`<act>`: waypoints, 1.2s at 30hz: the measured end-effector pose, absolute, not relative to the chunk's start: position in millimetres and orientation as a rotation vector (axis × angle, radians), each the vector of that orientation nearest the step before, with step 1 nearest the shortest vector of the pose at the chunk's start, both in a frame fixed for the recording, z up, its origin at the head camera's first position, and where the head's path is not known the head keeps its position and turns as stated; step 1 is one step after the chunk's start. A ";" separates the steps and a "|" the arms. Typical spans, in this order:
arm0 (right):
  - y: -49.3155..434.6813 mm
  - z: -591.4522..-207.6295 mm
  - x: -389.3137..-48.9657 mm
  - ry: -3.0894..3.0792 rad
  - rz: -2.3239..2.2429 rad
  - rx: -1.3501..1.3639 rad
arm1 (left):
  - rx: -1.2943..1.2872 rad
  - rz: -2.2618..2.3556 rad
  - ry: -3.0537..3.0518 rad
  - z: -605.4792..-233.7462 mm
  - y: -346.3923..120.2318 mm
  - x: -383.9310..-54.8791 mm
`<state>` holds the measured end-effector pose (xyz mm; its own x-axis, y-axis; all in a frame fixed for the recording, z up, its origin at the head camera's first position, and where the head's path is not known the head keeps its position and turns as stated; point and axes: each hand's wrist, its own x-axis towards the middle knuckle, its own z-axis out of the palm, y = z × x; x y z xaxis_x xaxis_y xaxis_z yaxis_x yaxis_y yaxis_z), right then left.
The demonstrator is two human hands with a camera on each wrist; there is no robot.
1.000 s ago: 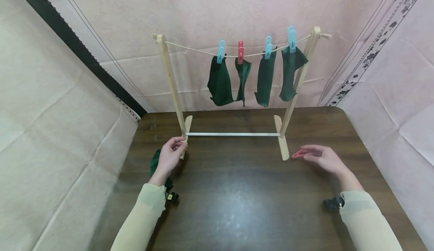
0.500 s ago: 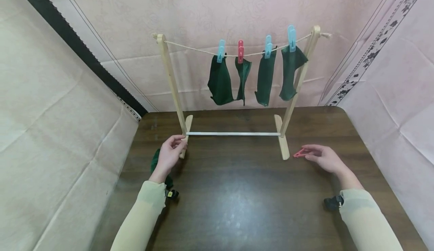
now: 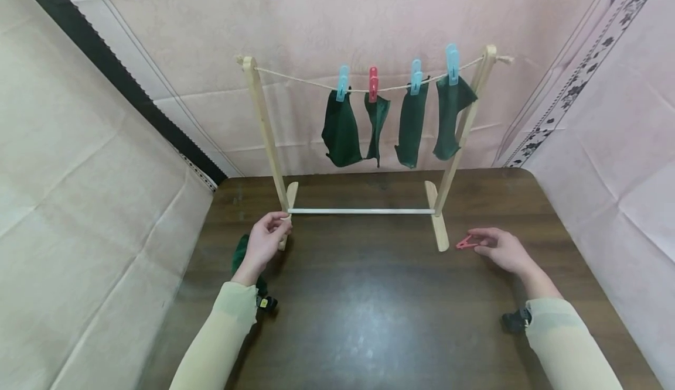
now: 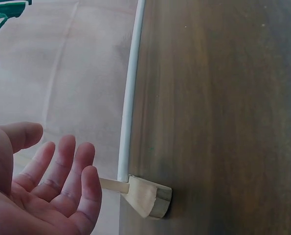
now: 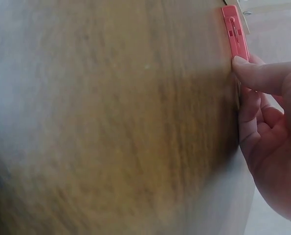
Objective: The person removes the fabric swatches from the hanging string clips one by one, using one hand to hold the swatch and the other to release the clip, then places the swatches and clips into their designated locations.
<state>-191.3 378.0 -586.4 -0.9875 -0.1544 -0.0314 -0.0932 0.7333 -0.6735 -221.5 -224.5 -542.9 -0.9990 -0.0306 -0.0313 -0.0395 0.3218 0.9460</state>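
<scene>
Red clothespin (image 3: 466, 242) in right fingers (image 3: 484, 233), slightly farther from stand's right foot (image 3: 440, 235)

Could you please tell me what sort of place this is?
It is probably a makeshift tabletop booth, not a real laundry area: a brown table has pale, creased sheets along its back and both sides, and a small clothesline rack stands on top.

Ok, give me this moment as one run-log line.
right hand: pinches red clothespin | left hand: holds nothing, near wooden rack | clothesline: green cloth pegged up
</scene>
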 end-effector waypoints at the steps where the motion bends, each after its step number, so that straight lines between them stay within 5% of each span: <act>1: 377.5 -586.1 -191.2 2.846 -1.097 -0.210 | -0.063 1.834 2.543 -542.6 -224.7 -221.9; 18: 384.0 -574.4 -192.3 2.711 -1.146 -0.217 | 0.026 1.863 2.527 -534.2 -217.3 -232.9; 36: 376.7 -515.8 -192.6 2.669 -1.274 -0.224 | 0.156 1.857 2.563 -503.2 -205.6 -242.4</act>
